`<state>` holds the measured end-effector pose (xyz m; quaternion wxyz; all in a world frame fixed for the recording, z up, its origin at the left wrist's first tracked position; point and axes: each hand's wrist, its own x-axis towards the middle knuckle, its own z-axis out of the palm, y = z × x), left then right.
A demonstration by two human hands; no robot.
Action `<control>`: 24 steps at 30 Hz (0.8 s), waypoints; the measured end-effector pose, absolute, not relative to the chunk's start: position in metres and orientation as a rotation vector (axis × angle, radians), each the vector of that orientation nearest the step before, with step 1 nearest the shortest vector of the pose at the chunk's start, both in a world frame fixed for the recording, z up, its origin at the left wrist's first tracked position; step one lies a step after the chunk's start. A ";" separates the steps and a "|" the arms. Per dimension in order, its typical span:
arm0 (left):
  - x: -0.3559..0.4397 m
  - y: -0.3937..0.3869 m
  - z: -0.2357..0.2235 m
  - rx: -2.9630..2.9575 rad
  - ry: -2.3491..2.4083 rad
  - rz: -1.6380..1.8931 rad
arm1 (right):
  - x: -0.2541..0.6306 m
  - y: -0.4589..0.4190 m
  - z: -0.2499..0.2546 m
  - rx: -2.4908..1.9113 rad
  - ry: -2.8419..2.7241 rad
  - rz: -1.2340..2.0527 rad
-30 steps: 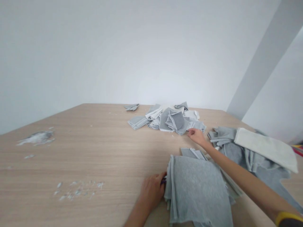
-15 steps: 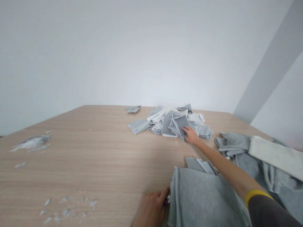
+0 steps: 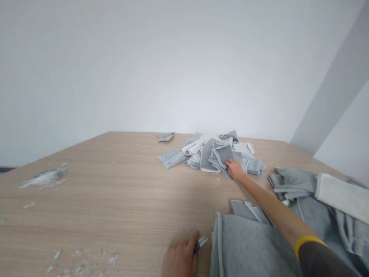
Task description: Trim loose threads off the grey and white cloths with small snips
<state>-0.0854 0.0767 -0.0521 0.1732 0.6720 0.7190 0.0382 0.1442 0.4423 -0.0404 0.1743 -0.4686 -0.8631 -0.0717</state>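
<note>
At the near edge, my left hand (image 3: 181, 257) is closed around small thread snips (image 3: 201, 244), whose pale blades poke out past the fingers. Right beside it lies a folded stack of grey fabric (image 3: 253, 242). My right arm stretches over that stack, and my right hand (image 3: 235, 169) is at the front of a heap of cut cloth, its fingers closed on the edge of a folded grey cloth piece (image 3: 221, 154). Parts of the fingertips are hidden against the fabric. White folded cloth (image 3: 193, 147) lies in the same heap.
More grey fabric (image 3: 314, 207) with a white strip (image 3: 343, 194) on it is piled at the right. Lint and thread scraps (image 3: 46, 178) lie on the left of the wooden table (image 3: 129, 200). One small grey piece (image 3: 165, 136) sits near the back edge.
My view has shifted slightly. The left hand has drawn a little away from the fabric stack, exposing the snips' blades. The right hand's fingers have closed in on the grey cloth piece.
</note>
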 end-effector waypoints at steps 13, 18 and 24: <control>-0.086 0.077 -0.049 1.890 2.037 0.199 | 0.150 0.453 0.002 -1.397 -1.942 -0.102; -0.087 0.076 -0.050 1.910 2.034 0.243 | 0.163 0.452 0.045 -1.320 -1.770 -0.092; -0.086 0.074 -0.050 1.956 2.023 0.281 | 0.179 0.439 0.092 -1.241 -1.621 -0.057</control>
